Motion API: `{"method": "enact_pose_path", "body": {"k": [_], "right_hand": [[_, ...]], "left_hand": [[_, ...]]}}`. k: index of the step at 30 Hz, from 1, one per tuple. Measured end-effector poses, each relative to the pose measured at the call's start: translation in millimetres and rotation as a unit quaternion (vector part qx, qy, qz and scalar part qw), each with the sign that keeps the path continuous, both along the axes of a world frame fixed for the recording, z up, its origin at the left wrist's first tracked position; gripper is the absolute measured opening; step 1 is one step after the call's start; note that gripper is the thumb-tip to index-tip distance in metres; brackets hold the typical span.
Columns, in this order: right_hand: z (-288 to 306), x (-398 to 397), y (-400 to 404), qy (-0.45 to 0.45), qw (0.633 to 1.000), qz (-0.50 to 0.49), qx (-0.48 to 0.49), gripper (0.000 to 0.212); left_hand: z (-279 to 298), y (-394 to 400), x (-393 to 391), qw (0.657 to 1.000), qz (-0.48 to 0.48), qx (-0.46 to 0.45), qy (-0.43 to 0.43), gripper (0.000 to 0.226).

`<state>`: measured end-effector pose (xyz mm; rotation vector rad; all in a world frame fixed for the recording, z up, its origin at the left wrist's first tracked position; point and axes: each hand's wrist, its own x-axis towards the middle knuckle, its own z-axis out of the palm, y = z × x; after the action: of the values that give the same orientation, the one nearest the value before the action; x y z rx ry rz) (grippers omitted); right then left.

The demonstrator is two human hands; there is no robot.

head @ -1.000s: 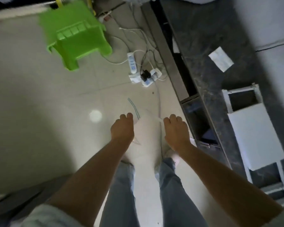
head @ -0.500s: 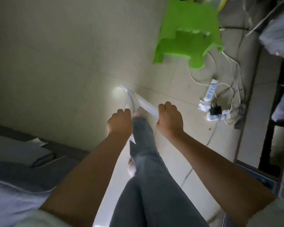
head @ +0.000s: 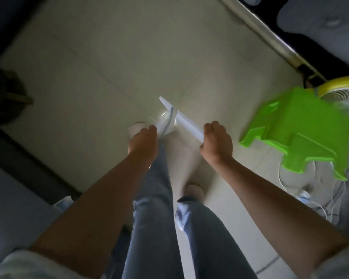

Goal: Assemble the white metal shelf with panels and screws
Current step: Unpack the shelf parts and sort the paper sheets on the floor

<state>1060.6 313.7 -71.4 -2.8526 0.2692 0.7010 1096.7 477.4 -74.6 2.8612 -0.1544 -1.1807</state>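
gripping with curled fingers, the right hand (head: 217, 142) holds the near end of a thin white panel (head: 181, 118), which slants up and away from it over the floor (head: 129, 57). the left hand (head: 142, 140), just left of the panel, has its fingers closed around the neck of a clear plastic bag (head: 166, 122) with a blue zip line; what the bag holds is too blurred to tell. the bag's upper part touches the panel's left edge, and both are carried in the air above the person's legs. below the panel, the legs in grey-blue jeans (head: 155, 218) stand on the pale tiled floor, one light shoe (head: 193, 191) below the panel and another (head: 134, 128) just left of the left hand. right of the panel, a bright green plastic stool (head: 302, 129) lies tipped on the floor. beyond the stool, further right of the panel, sits a small fan with a yellow rim (head: 343, 93), and white cables (head: 310, 200) curl on the floor beneath the stool. far right and above the panel, a metal strip (head: 270, 35) runs diagonally along the floor's edge beside a dark grey cushion (head: 320, 23). left of the panel the floor ends at a dark edge.
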Motion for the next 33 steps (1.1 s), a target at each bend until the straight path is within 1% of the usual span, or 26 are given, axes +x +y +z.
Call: {"method": "enact_pose_path", "body": {"k": [2, 3, 5, 6, 8, 9, 11, 12, 15, 17, 18, 20, 22, 23, 25, 26, 28, 30, 32, 33], "right_hand": [[-12.0, 49.0, 5.1, 0.038, 0.999, 0.004, -0.006, 0.032], [-14.8, 73.4, 9.0, 0.038, 0.999, 0.009, -0.016, 0.032], [-37.8, 117.1, 17.4, -0.017, 1.0, 0.008, -0.021, 0.033], [-50.2, 139.9, 20.8, -0.028, 0.999, -0.002, -0.017, 0.033], [-79.2, 179.4, 27.4, 0.0, 1.0, -0.012, -0.021, 0.033], [-95.4, 196.7, 28.4, 0.002, 1.0, -0.004, -0.021, 0.033], [-132.4, 231.1, 23.3, -0.032, 0.999, 0.013, -0.034, 0.035], [-153.6, 245.7, 22.9, -0.022, 0.998, 0.028, -0.049, 0.035], [-217.4, 279.4, 17.2, -0.054, 0.993, 0.084, -0.069, 0.04], [-256.7, 289.5, 15.4, -0.09, 0.988, 0.1, -0.071, 0.045], [-277.8, 291.5, 14.2, -0.091, 0.988, 0.108, -0.064, 0.045], [-317.5, 291.9, 14.3, -0.086, 0.987, 0.126, -0.059, 0.044], [-357.0, 286.5, 13.8, -0.067, 0.987, 0.135, -0.055, 0.041], [-374.6, 282.5, 14.2, -0.054, 0.987, 0.144, -0.046, 0.036], [-404.8, 275.9, 15.3, -0.06, 0.985, 0.158, -0.033, 0.013], [-418.9, 273.5, 15.0, -0.056, 0.986, 0.157, -0.027, 0.007], [-443.1, 270.8, 14.6, -0.017, 0.988, 0.148, -0.03, 0.011], [-459.6, 269.5, 15.9, 0.009, 0.988, 0.145, -0.052, 0.018], [-465.5, 264.6, 20.8, 0.064, 0.987, 0.137, -0.049, 0.033], [-468.3, 261.9, 20.6, 0.093, 0.986, 0.131, -0.047, 0.036]], "left_hand": [[-11.9, 11.8, 49.8, 1.0, 0.005, -0.004, -0.013, 0.028], [-18.5, 17.7, 72.5, 1.0, 0.006, -0.005, -0.012, 0.027], [-36.9, 27.7, 119.8, 1.0, 0.008, -0.012, -0.009, 0.026], [-48.9, 32.8, 143.9, 1.0, 0.013, -0.016, -0.014, 0.026], [-77.0, 42.3, 183.0, 0.999, 0.029, -0.016, -0.023, 0.028], [-91.7, 45.2, 198.1, 0.999, 0.034, -0.014, -0.021, 0.029], [-127.8, 47.6, 225.3, 1.0, 0.019, -0.008, -0.015, 0.032], [-149.0, 47.6, 236.3, 1.0, 0.009, -0.006, -0.014, 0.034], [-217.0, 48.2, 257.6, 1.0, 0.015, -0.015, -0.02, 0.035], [-265.6, 50.4, 264.1, 0.999, 0.007, -0.024, -0.022, 0.037], [-290.9, 52.7, 264.9, 0.999, 0.001, -0.027, -0.017, 0.04], [-336.4, 56.9, 262.8, 0.999, -0.028, -0.013, 0.031, 0.052], [-373.1, 60.4, 255.2, 0.994, -0.066, 0.01, 0.09, 0.058], [-387.6, 62.0, 250.5, 0.991, -0.075, 0.02, 0.112, 0.058], [-411.3, 63.8, 242.4, 0.984, -0.073, 0.036, 0.157, 0.057], [-420.6, 63.7, 239.5, 0.981, -0.071, 0.042, 0.176, 0.055], [-434.3, 60.3, 237.1, 0.978, -0.063, 0.052, 0.195, 0.051], [-440.7, 50.4, 238.1, 0.982, -0.054, 0.054, 0.171, 0.048], [-441.5, 39.6, 237.8, 0.986, -0.085, 0.059, 0.132, 0.041], [-439.9, 35.0, 237.0, 0.985, -0.11, 0.061, 0.117, 0.038]]}}
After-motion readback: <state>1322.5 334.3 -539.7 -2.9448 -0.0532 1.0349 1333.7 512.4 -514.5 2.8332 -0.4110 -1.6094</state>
